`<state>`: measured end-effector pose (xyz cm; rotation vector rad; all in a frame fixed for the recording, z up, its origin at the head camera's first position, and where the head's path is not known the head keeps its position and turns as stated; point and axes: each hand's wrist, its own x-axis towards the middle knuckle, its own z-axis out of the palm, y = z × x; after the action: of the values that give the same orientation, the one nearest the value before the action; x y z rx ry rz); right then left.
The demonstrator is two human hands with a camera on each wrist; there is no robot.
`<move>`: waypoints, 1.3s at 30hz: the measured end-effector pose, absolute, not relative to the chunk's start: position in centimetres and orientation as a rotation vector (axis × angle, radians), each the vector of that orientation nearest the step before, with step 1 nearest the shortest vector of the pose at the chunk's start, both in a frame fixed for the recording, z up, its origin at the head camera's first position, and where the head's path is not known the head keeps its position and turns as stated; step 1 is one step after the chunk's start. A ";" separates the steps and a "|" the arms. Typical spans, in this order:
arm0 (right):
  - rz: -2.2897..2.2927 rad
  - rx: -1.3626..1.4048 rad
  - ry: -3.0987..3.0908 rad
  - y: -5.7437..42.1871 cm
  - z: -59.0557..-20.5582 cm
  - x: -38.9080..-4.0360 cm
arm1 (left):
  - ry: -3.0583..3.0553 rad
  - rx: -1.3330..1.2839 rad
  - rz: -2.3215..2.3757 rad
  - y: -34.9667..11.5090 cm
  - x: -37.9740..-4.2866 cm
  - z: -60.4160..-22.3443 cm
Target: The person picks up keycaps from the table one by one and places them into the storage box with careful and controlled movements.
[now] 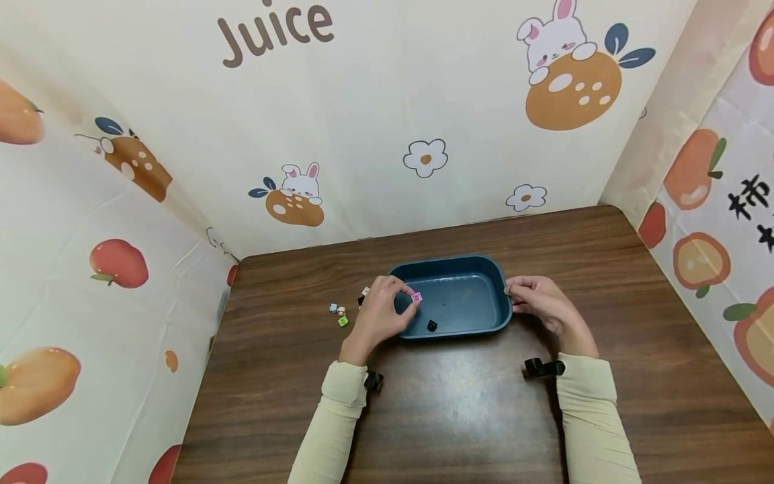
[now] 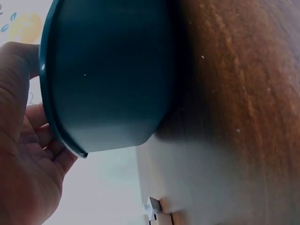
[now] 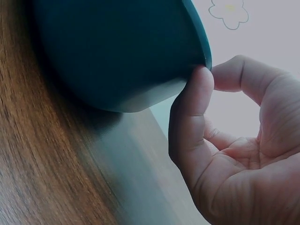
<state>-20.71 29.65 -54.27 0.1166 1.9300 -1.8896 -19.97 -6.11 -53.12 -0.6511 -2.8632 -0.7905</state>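
Observation:
A dark blue rectangular tray [image 1: 465, 267] with rounded corners stands on the table. Over its left end, my left hand [image 1: 382, 310] pinches a small pink block [image 1: 416, 297] between thumb and fingertips. In the left wrist view the tray's wall hides that block, and the hand [image 2: 28, 154] shows beside the rim. At the opposite end my right hand [image 1: 547, 306] pinches the tray's rim between thumb and forefinger, as the right wrist view also shows. One small black block [image 1: 432, 325] lies inside the tray near its front wall.
Left of the tray, several small blocks lie on the brown wooden table [image 1: 278, 376], among them a light blue block [image 1: 333, 308] and a green block [image 1: 343, 321]. More blocks are partly hidden behind the left hand. Printed cloth walls [image 1: 375, 87] border the table.

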 end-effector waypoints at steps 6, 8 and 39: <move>-1.899 0.120 1.922 29.7 -54.2 -20.6 | -2.878 -0.658 -0.748 -5.9 -20.0 -53.3; -1.898 0.123 1.921 29.7 -54.2 -20.6 | -2.888 -0.665 -0.738 -5.8 -20.0 -53.3; -1.871 0.134 1.940 29.6 -54.3 -20.7 | -2.862 -0.726 -0.712 -5.2 -20.1 -54.1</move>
<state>-20.70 29.62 -54.29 0.1345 1.9399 -1.8711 -20.07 -5.19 -54.06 -0.7264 -2.8624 -0.7122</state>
